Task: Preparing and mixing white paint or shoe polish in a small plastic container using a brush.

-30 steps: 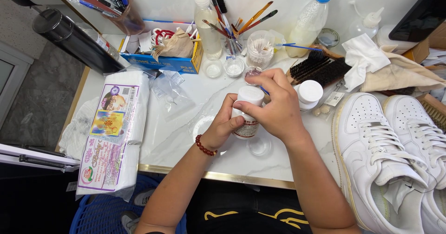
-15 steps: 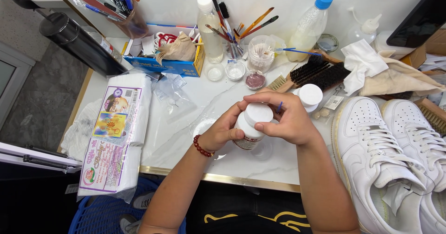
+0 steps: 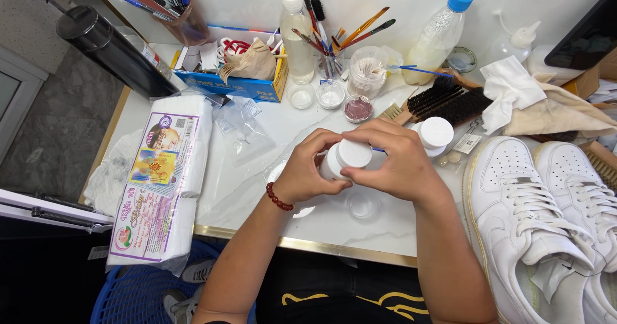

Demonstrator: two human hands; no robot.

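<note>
Head view looks down on a white marble counter [image 3: 270, 189] with a gold front edge. Both hands meet over its middle around a small white jar [image 3: 344, 160] with a white lid. The left hand [image 3: 308, 173], with a red bead bracelet [image 3: 278, 197] at the wrist, is wrapped around the jar's body from the left, fingers curled closed on it. The right hand [image 3: 392, 163] covers the jar from the right and above, its thumb and fingers closed around the lid. The jar is held tilted, just above the counter.

Just beside the right hand stands a second white jar [image 3: 434, 134] with its lid on. Below the hands a small clear dish [image 3: 362, 204] lies on the counter. Behind them sit three small round cups, one holding a pinkish powder [image 3: 358, 108], and a clear holder of brushes [image 3: 328, 47]. A tall bottle with a blue cap [image 3: 440, 35] leans near the back wall, next to two dark-bristled brushes [image 3: 447, 102]. A blue box [image 3: 234, 83] sits at the back left, and a wrapped pack of white cotton pads [image 3: 160, 182] lies along the left edge. A pair of white sneakers [image 3: 540, 215] rests at the right, with a crumpled white cloth [image 3: 511, 89] beyond them.
</note>
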